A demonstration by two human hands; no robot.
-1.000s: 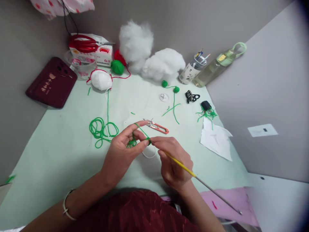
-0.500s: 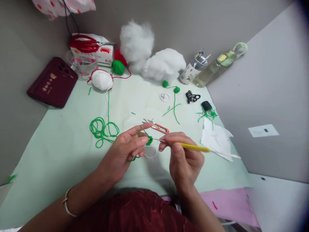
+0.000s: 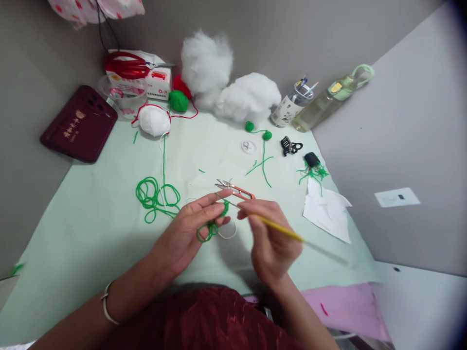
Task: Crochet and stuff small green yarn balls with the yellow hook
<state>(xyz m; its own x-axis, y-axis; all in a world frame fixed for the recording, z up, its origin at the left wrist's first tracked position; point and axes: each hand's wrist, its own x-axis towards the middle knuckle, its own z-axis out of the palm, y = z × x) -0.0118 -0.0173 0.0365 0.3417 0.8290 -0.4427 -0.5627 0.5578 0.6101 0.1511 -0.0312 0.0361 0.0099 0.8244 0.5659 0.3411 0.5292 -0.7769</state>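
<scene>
A small green crochet piece (image 3: 225, 209) is pinched between the thumb and fingers of my left hand (image 3: 195, 223), with green yarn running over the raised index finger. Loops of green yarn (image 3: 207, 232) hang below that hand. My right hand (image 3: 273, 238) grips a crochet hook (image 3: 280, 227) with a yellow handle, its thin metal tip at the crochet piece. Just beyond my fingers lie orange thread snips (image 3: 241, 191). A white strand (image 3: 229, 237) curves on the table under the piece. Loose green yarn (image 3: 153, 194) lies coiled to the left.
Along the back stand a box (image 3: 160, 87) with red scissors (image 3: 127, 65), a plastic cup (image 3: 129, 104), yarn balls (image 3: 178, 101), white stuffing (image 3: 250, 97), a pen holder (image 3: 292, 107) and a bottle (image 3: 324, 104). At right are a hair clip (image 3: 291, 145) and paper (image 3: 324, 209).
My right hand has shifted slightly left and tilted the hook, its back end now lower. My left hand has turned a little, and the green yarn loops below it show more.
</scene>
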